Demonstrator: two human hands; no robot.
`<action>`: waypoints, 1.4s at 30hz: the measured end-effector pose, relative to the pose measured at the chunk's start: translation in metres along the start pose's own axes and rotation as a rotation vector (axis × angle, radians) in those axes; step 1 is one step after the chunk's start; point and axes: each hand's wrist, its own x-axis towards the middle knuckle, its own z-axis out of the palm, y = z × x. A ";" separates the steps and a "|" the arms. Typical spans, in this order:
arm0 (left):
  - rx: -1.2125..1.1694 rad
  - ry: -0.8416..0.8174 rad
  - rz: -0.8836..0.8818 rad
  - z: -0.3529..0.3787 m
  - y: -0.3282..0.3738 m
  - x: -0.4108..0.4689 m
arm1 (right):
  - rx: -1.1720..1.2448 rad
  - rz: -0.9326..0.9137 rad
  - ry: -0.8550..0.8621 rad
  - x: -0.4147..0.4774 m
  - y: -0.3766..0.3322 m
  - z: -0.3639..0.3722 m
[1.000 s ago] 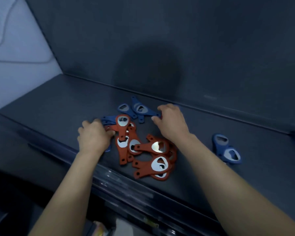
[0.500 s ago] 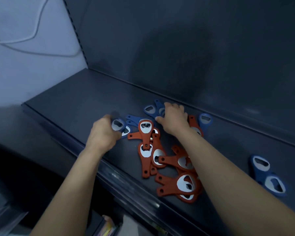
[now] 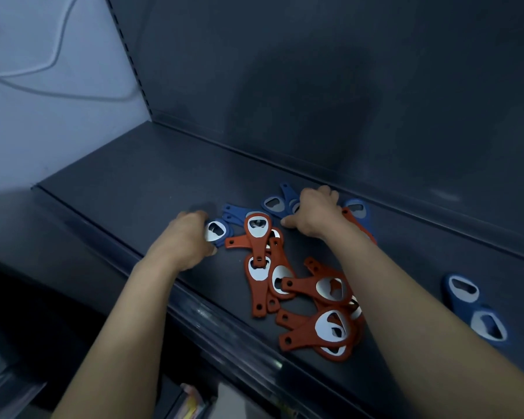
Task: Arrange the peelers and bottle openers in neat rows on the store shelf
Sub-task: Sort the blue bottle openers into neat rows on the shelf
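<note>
While the openers lie jumbled on the shelf [image 3: 127,176], one blue opener [image 3: 217,233] is held at its handle end by the curled left hand [image 3: 183,241]. The right hand [image 3: 313,214] is arched over more blue openers [image 3: 273,204], fingers bent down onto them; whether one is gripped cannot be told. Between both hands and nearer the body, the red openers [image 3: 288,282] are heaped crosswise. No peelers are seen.

The pieces are judged light, stiff and flat, with smooth metal heads likely to slide. Each should be taken by the edges of its plastic handle.

Bare shelf is available left of the left hand. The front lip [image 3: 224,325] lies just beneath the wrists, so pieces should be kept back from it.
</note>
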 end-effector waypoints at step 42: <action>-0.196 0.165 0.327 0.012 0.064 0.045 | 0.488 0.354 0.426 -0.029 0.092 -0.014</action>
